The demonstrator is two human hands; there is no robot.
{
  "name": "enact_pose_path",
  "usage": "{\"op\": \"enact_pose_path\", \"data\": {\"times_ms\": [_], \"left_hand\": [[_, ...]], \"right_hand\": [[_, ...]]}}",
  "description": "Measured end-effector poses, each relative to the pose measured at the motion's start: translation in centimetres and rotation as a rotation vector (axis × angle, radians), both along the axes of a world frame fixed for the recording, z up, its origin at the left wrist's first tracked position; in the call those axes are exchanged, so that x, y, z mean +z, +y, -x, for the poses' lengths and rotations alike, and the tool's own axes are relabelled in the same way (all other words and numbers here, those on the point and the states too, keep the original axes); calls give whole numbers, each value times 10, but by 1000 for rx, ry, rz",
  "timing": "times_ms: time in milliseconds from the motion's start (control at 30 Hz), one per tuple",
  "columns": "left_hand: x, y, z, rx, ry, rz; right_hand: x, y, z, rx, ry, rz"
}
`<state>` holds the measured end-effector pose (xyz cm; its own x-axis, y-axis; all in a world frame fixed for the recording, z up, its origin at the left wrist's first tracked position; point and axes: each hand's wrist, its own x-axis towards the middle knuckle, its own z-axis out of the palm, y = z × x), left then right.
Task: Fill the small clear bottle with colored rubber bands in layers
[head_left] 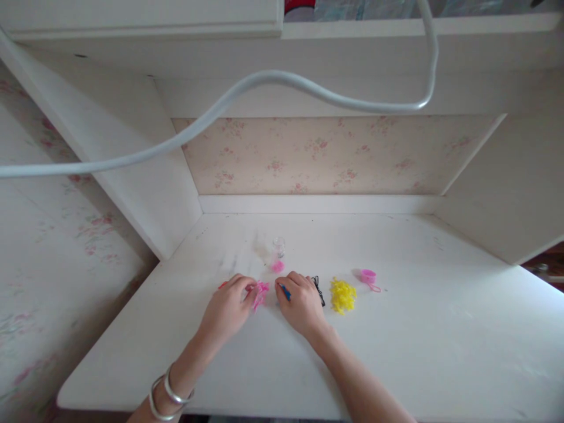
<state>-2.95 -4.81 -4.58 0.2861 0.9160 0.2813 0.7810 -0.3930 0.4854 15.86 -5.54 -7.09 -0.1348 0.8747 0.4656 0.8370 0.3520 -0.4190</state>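
Note:
My left hand (229, 304) is at the left side of a small pile of pink pieces (261, 295), thumb and fingers pinched together. What they hold, if anything, is too small to make out. A bit of something red (222, 285) shows behind that hand. To the right of the pink pile, my right hand (304, 302) is closed around a small blue object (285, 291), partly hidden by the fingers. Black looped strands (318, 291) lie beside its knuckles. Farther right is a pile of small yellow pieces (342, 295).
A clear little container (279, 244) stands behind the hands, with a pink clump (277, 267) before it. At the right lies a pink ring-shaped piece (368, 276) with a loop. A white cable (273, 76) crosses above the white desk (418, 352); side panels and a shelf enclose it.

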Motion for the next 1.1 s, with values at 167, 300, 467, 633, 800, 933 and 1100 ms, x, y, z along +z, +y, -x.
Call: {"op": "enact_pose_path", "data": {"times_ms": [167, 300, 467, 633, 800, 933, 1100], "left_hand": [[-29, -26, 4, 108, 185, 106], [-36, -31, 1, 152, 301, 106], [-34, -31, -3, 131, 352, 79], [-39, -33, -1, 141, 322, 72], [-46, -31, 3, 151, 235, 50], [-51, -28, 6, 155, 191, 36], [-53, -23, 7, 167, 185, 3]], "right_hand": [[-1, 5, -3, -48, 90, -9], [-2, 8, -5, -65, 127, -22], [-4, 9, -7, -63, 163, -8], [-3, 8, -8, -64, 165, -4], [-3, 10, -9, -71, 188, -14], [-3, 11, -9, -70, 190, -29], [-5, 11, -9, -67, 178, -27]]}}
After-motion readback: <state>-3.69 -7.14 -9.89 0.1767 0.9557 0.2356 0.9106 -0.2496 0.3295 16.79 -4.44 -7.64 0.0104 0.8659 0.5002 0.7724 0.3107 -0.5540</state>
